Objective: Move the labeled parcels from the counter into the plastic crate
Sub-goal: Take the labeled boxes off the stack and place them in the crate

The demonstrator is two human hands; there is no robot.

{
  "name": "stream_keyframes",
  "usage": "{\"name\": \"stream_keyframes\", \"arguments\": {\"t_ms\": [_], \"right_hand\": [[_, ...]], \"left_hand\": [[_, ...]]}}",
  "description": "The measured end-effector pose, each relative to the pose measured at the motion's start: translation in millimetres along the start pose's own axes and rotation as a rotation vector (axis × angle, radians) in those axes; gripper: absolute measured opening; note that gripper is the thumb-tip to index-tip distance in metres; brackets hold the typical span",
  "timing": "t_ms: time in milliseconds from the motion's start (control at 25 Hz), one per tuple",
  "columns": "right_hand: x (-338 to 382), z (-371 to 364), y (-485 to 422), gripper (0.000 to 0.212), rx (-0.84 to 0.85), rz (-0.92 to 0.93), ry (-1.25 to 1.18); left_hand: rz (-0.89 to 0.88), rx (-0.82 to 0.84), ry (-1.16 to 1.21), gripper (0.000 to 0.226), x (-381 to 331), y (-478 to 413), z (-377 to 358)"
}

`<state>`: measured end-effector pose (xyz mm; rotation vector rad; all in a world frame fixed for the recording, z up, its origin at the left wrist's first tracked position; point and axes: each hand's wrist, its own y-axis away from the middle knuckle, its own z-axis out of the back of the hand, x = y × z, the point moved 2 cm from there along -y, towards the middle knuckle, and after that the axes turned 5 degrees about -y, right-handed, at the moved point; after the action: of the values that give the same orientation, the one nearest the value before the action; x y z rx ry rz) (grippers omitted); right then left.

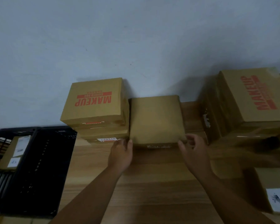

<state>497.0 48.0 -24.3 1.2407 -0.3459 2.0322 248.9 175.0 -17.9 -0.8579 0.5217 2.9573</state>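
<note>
Parcel [156, 118] between the hands is flanked for lifting. Left hand [121, 152] is laid flat against it; right hand [194, 152] is curled, hold unclear.

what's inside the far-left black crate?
A brown parcel with two white labels on top lies in the crate. Anything beneath the parcel is covered, and the crate's left part is cut off by the frame edge.
</note>
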Motion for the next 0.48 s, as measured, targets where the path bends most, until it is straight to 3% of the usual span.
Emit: {"name": "stream_keyframes", "arguments": {"t_ms": [120,200,360,480], "right_hand": [[-29,-22,-26,0.055,0.043,-0.099,-0.044],[-39,-34,-33,0.052,0.082,-0.14,-0.071],[-41,-28,-18,0.033,-0.098,-0.156,-0.237],[-34,-13,0,0.028,-0.201,-0.235,-0.358]], "left_hand": [[0.11,0.015,0.173,0.048,2,-16,-30],[0.195,0.022,0.314,0.045,1,-11,-44],[0.253,-0.055,0.43,0.034,-11,16,-50],[0.333,-0.108,0.701,0.019,-30,33,-41]]}}
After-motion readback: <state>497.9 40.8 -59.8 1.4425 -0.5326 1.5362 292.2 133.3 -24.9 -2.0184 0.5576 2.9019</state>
